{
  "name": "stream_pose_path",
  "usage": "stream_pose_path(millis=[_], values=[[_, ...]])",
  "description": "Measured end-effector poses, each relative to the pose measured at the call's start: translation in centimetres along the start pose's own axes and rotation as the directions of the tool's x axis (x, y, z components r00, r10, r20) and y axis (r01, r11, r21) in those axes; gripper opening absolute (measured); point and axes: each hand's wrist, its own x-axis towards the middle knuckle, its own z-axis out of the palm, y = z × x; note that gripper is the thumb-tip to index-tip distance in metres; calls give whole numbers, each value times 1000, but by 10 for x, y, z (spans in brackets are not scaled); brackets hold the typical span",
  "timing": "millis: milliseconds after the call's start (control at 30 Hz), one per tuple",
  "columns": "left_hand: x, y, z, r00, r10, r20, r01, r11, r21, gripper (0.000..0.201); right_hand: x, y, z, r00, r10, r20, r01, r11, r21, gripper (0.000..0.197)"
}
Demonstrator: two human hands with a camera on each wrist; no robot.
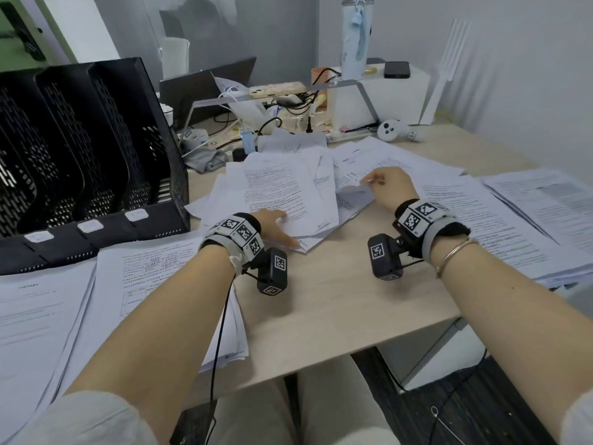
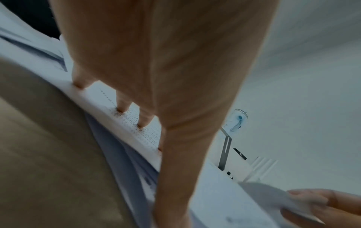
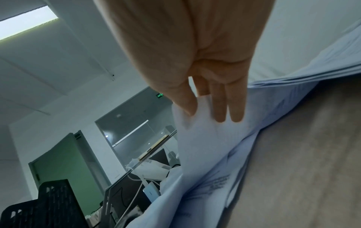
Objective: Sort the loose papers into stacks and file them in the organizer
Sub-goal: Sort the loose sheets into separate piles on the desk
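Note:
A messy pile of loose printed papers [image 1: 282, 187] lies in the middle of the table. My left hand [image 1: 277, 224] presses flat on the pile's near edge, fingertips [image 2: 120, 110] down on the top sheet. My right hand [image 1: 382, 184] pinches the lifted corner of one sheet [image 1: 353, 195] at the pile's right side; in the right wrist view that sheet [image 3: 199, 138] bends up between thumb and fingers. The black mesh organizer [image 1: 83, 149] with three slots stands at the left. Sorted stacks lie at the front left [image 1: 154, 277] and at the right [image 1: 513, 226].
Cables, a phone, a laptop and a metal stand [image 1: 362, 88] crowd the back of the table. A white box [image 1: 385, 97], a pale bottle [image 1: 354, 36] and a white controller [image 1: 390, 130] sit at the back right. The table's front edge [image 1: 353, 342] runs between my arms.

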Motion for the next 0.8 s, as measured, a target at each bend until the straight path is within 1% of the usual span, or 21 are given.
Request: stream_pose_path(millis=[67, 100, 167, 200, 233, 300, 333, 433, 533, 567, 633, 700, 800], values=[[-1, 1, -2, 1000, -4, 1, 4, 1000, -25, 90, 0, -7, -2, 1000, -20, -8, 21, 997, 73, 21], [-1, 0, -2, 1000, 3, -2, -3, 1000, -28, 86, -1, -11, -4, 999, -37, -20, 39, 992, 119, 23], [-1, -3, -4, 1000, 6, -16, -6, 1000, -3, 77, -2, -16, -9, 996, -57, -68, 70, 975, 210, 35], [-2, -4, -5, 1000, 7, -20, -6, 1000, 16, 73, -1, -19, -12, 993, -68, -97, 89, 968, 235, 37], [-4, -6, -5, 1000, 9, -20, -8, 1000, 28, 69, 0, -21, -16, 989, -85, -123, 112, 964, 239, 34], [-8, -8, -7, 999, 20, -31, -19, 999, 30, 59, 2, -26, -25, 977, -119, -176, 161, 956, 247, 18], [-11, -7, -9, 998, 29, -47, -28, 999, 22, 53, 2, -28, -30, 969, -137, -207, 188, 949, 252, 18], [-18, -3, -15, 994, 17, -112, -20, 999, -26, 34, 0, -35, -41, 939, -186, -288, 266, 925, 272, 26], [-21, -3, -17, 976, -49, -211, 29, 995, -97, 30, -7, -41, -50, 926, -234, -296, 325, 894, 308, 37], [-20, -4, -18, 964, -85, -251, 58, 992, -113, 30, -10, -44, -53, 924, -255, -284, 341, 886, 314, 38], [-19, -9, -22, 928, -185, -325, 108, 964, -242, 30, -17, -52, -57, 920, -312, -237, 376, 872, 312, 40], [-22, -13, -27, 865, -275, -419, 110, 920, -377, 29, -23, -65, -60, 907, -379, -186, 420, 852, 312, 40], [-31, -19, -38, 757, -366, -541, 39, 852, -522, 28, -33, -87, -64, 875, -457, -161, 483, 797, 362, 42]])
